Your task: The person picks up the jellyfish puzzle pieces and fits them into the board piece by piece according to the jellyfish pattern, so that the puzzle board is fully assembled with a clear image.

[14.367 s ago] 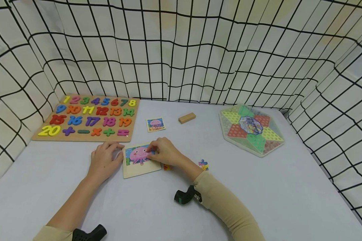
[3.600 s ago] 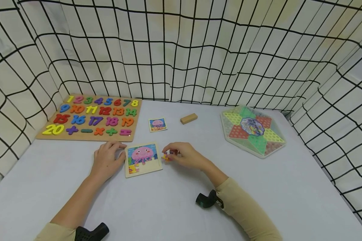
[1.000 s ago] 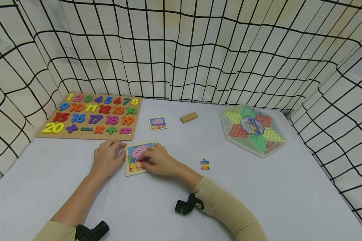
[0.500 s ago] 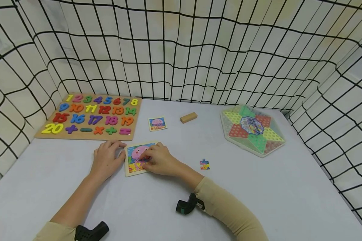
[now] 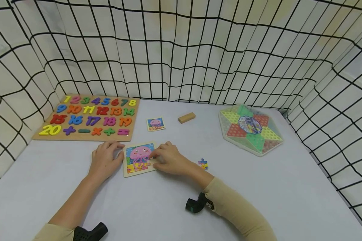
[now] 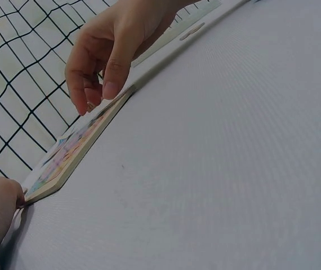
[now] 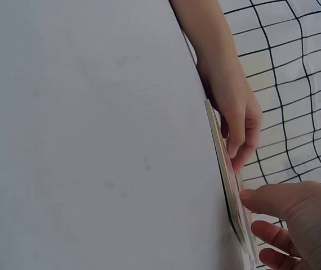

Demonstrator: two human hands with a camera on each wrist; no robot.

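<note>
A wooden jigsaw board (image 5: 135, 173) with a pink jellyfish picture lies flat on the white table. Its lower right corner shows bare wood beside the fitted pieces. My left hand (image 5: 106, 159) rests at the board's left edge, thumb and fingertips touching the corner. Over the right edge is my right hand (image 5: 172, 160), its thumb and fingers apart with nothing seen between them in the right wrist view. One loose puzzle piece (image 5: 203, 163), blue and yellow, lies to the right, just beyond the right wrist. The left wrist view shows the right fingertips (image 6: 111, 90) close over the board.
A number board (image 5: 82, 131) with colourful digits lies at the back left. Behind the jigsaw are a small jellyfish picture card (image 5: 155, 124) and a wooden block (image 5: 186, 117). At the back right sits a hexagonal checkers box (image 5: 250, 130). Black netting (image 5: 181, 53) surrounds the table.
Since the earliest frame, pieces have filled most of the bottom row. Over the last second, my right hand has drawn back rightward, uncovering the picture. The left hand has stayed at the board's edge.
</note>
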